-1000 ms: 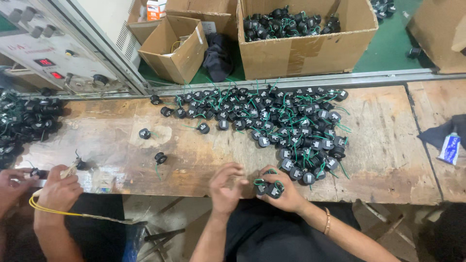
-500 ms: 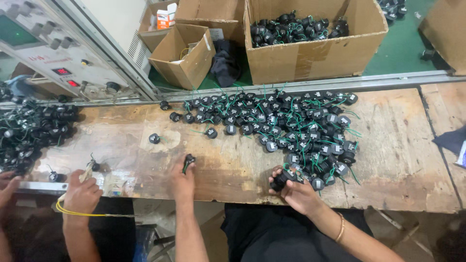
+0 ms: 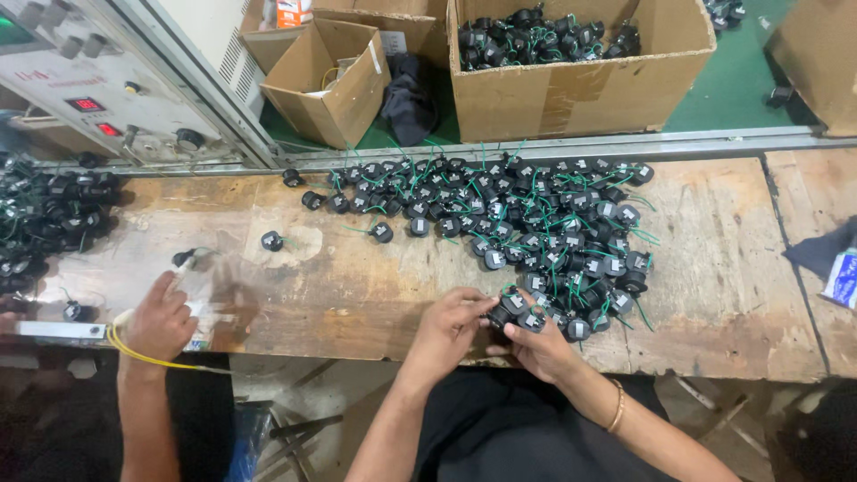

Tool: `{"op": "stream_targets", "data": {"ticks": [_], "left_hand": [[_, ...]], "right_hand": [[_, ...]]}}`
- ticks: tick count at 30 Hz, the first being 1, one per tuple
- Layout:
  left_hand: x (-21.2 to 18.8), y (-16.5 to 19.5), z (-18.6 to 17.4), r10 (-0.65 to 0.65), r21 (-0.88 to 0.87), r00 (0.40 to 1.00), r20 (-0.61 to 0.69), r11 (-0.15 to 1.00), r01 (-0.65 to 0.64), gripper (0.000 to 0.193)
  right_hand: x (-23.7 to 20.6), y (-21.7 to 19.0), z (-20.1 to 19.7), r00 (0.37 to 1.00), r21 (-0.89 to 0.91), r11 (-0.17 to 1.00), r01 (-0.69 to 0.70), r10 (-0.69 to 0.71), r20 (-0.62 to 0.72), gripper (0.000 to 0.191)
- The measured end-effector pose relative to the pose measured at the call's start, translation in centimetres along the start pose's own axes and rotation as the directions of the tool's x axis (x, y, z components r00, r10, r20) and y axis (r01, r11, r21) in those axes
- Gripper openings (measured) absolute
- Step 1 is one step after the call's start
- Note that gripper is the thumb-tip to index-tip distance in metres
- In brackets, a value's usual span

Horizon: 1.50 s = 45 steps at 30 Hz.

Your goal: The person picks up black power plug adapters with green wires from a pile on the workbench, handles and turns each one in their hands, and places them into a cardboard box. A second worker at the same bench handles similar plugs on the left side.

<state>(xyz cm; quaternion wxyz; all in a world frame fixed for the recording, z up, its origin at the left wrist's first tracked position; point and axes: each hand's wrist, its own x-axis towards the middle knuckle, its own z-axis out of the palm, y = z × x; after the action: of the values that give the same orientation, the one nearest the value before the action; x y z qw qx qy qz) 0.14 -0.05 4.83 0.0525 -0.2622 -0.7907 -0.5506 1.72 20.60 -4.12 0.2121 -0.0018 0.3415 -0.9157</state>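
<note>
Seen from above, a worn wooden workbench (image 3: 732, 268) runs across the picture; at its near edge, about six o'clock, the person's left hand (image 3: 446, 330) and right hand (image 3: 540, 344) meet, both closed on small black round components (image 3: 518, 311) with short green wires; at least two sit between the fingertips, just where the big pile ends.

The pile of like components (image 3: 536, 223) spreads from twelve to three o'clock of the hands; far too many to count, certainly dozens; two or three strays lie apart toward ten o'clock, one stray component (image 3: 272, 240) clearly alone.

Each piece looks light, hard-shelled and rigid, likely easy to pinch by its round body; the thin wires look bendable and prone to tangle with neighbours, so the body seems the safer hold.

At nine o'clock a co-worker's hand (image 3: 161, 317) rests on the bench, a yellow cable (image 3: 147, 357) looped at the wrist; a second heap of black parts (image 3: 49, 214) lies beyond it.

Past the bench, at twelve o'clock, stand two cardboard boxes; the large box (image 3: 571, 89) is full of the same parts; the small box (image 3: 330, 80) looks nearly empty; a grey control panel (image 3: 80, 80) sits at eleven o'clock.
</note>
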Motion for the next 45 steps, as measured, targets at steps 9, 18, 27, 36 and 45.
{"op": "stream_targets", "data": {"ticks": [9,18,27,36,45], "left_hand": [[-1.2,-2.9,2.8,-0.337,-0.325,0.906,-0.257,0.913,0.248,0.023],[-3.5,-3.8,6.1,-0.234,-0.564,0.902,-0.363,0.826,-0.012,0.020],[-1.6,-3.5,3.7,0.005,-0.403,0.979,-0.202,0.911,-0.088,0.020],[-0.1,-2.8,3.2,0.038,-0.219,0.944,-0.328,0.969,-0.115,0.019],[6.1,-7.5,0.0,-0.014,0.303,0.914,-0.406,0.941,0.150,0.024]], "right_hand": [[-0.4,0.3,-0.7,0.995,-0.019,1.000,0.009,-0.007,0.099,0.058],[-0.3,0.1,-1.9,0.994,0.212,0.976,-0.041,0.018,0.109,0.049],[-0.9,0.4,-1.9,0.994,0.117,0.993,0.020,-0.033,0.106,0.050],[-0.8,0.3,-0.7,0.999,0.027,1.000,0.016,-0.018,0.048,0.055],[-0.5,-0.3,-0.8,0.996,0.143,0.990,-0.008,-0.004,0.090,0.067]]}}
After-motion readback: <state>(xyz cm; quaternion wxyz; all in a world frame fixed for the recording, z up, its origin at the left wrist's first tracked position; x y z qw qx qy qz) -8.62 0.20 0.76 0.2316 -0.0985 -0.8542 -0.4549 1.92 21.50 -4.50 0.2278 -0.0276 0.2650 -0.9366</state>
